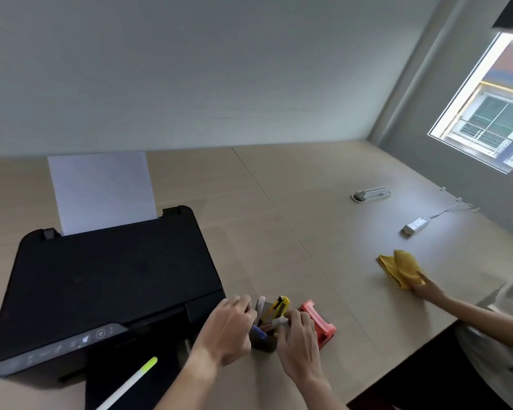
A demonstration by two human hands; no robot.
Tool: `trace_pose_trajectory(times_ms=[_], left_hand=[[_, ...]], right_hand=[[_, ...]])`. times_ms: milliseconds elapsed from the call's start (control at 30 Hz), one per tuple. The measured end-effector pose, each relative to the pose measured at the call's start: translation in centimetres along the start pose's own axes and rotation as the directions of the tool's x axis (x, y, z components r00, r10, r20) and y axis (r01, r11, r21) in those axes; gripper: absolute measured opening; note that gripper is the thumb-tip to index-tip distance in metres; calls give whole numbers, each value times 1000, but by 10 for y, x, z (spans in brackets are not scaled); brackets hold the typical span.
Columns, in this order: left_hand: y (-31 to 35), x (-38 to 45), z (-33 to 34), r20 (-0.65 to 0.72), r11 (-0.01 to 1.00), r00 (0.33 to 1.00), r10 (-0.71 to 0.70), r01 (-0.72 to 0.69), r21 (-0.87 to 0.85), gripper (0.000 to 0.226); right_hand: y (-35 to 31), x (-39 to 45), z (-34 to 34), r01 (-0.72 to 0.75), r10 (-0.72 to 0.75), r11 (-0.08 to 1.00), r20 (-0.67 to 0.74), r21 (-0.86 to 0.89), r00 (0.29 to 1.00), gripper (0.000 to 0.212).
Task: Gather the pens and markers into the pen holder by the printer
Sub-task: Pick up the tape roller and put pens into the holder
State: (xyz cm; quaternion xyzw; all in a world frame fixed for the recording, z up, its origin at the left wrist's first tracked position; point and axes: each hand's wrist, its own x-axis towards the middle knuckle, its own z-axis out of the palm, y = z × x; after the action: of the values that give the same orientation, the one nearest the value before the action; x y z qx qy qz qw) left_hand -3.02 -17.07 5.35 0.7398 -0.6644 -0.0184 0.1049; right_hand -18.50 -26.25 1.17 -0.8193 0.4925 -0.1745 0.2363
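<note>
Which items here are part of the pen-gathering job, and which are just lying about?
Job: pen holder, pens in it, highlighter, printer, left hand, right hand.
Lying about: yellow cloth, red stand, power strip, adapter.

A sheet of white paper point(101, 190) stands upright in the rear feed of a black machine at the left of the pale wooden counter point(279, 202). A red plastic stand point(319, 322) lies near the front edge. Further right a yellow cloth point(399, 269) sits crumpled. Well apart toward the back wall rest a white power strip point(372, 193) and a small white adapter point(415, 225) with its cable. A window point(492, 113) opens on the right wall.
</note>
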Motion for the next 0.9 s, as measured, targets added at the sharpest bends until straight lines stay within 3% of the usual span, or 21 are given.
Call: trace_pose_trajectory(times_ms=[167,267,433,533,633,900], left_hand=[[1,17,-10,-20,988,999,51,-47,146,31],[2,19,-9,30,978,997,71,-75,193,38],[9,15,-2,84,978,984,154,-164,125,36],[9,7,0,65,982,983,172,-176,70,35],[6,-6,-1,40,979,983,180,-183,87,35],[-4,-42,8,11,994,999,35,-36,100,35]], right_hand=[[9,-10,-3,-42,43,998,-28,44,999,8],[12,-18,-4,-70,72,996,-29,50,997,8],[17,-29,-2,-105,105,994,44,6,993,13],[16,-33,-1,-110,110,994,89,-3,990,27],[12,-36,1,-108,110,994,161,-17,981,25],[-14,-43,7,-47,65,996,286,-70,956,23]])
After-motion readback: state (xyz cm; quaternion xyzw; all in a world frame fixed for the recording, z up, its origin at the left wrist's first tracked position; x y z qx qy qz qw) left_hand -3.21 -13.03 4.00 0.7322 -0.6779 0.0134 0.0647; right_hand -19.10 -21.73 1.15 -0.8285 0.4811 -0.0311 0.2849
